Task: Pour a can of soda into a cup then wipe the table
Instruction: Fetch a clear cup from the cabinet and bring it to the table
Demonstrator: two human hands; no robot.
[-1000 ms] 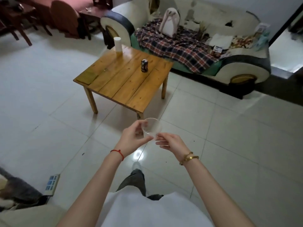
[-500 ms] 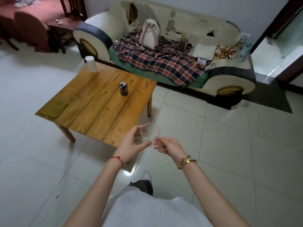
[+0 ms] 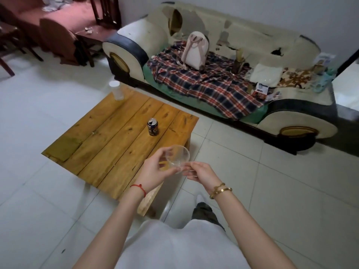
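Two forearms reach forward over the near right corner of the wooden table. Left hand wraps its fingers around a clear plastic cup, tilted, mouth facing far; right hand pinches its base. Soda can stands upright mid-table, well apart from the cup.
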